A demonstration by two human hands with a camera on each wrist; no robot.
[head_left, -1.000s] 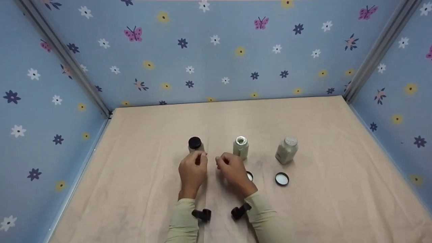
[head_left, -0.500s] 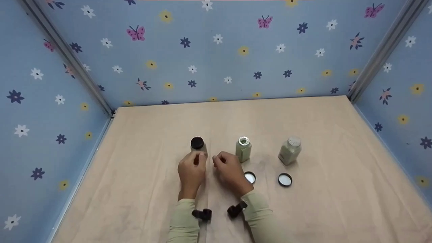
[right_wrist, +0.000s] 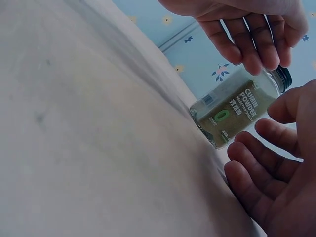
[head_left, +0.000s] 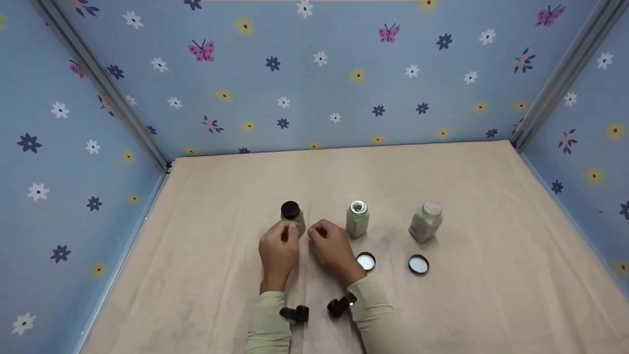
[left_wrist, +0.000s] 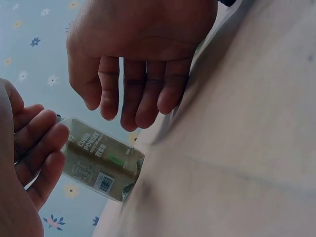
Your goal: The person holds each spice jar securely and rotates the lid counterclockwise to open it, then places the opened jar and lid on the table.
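Black-capped cumin powder jar (head_left: 292, 216) stands between my loosely curled left hand (head_left: 278, 250) and right hand (head_left: 334, 248), ungripped.

A staged recording booth, not a lived-in room: beige cloth-covered tabletop (head_left: 442, 305) boxed in on three sides by blue panels (head_left: 314, 88) printed with flowers and butterflies, joined at the corners by bare metal rails (head_left: 103, 83). Only spice jars (head_left: 357, 219) and loose lids (head_left: 418, 264) set out in a row.
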